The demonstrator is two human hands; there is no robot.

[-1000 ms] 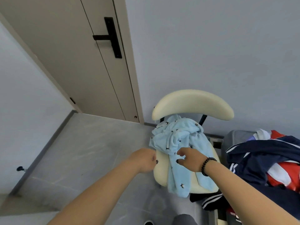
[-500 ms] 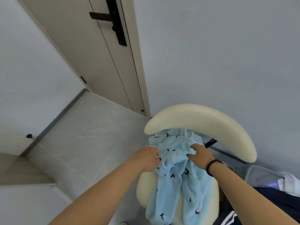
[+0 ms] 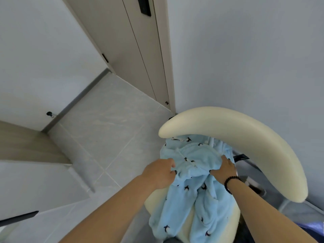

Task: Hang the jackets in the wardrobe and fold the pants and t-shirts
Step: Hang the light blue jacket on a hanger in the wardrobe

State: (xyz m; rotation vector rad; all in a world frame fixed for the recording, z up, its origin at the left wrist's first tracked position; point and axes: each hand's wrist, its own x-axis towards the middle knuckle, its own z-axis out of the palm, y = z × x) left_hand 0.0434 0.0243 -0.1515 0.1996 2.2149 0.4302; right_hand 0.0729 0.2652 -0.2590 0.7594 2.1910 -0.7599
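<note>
From the head view, a light blue garment (image 3: pixel 194 174) with small dark penguin-like marks lies bunched on the seat of a cream chair (image 3: pixel 233 137), its upper part heaped at the back of the seat just under the curved backrest and its lower part hanging over the seat's front edge. Whether it is a pair of pants or a top cannot be told. The left hand (image 3: pixel 160 172) grips the garment at its left side, fingers curled into the fleece near the seat's left edge. The right hand (image 3: pixel 223 168) holds the garment at its right side, fingers bent over a bunched fold and the thumb tucked into the cloth; a dark bead bracelet (image 3: pixel 229 183) sits on that wrist. Both forearms reach in from the bottom of the frame, the garment between them. The chair stands on a grey tiled floor (image 3: pixel 108 123), close to a pale wall (image 3: pixel 245 58). A beige door (image 3: pixel 133 50) stands in the corner left of the chair, with a dark handle plate (image 3: pixel 144 6) at the top edge. A small dark doorstop (image 3: pixel 49 114) sits at the foot of the left wall.
</note>
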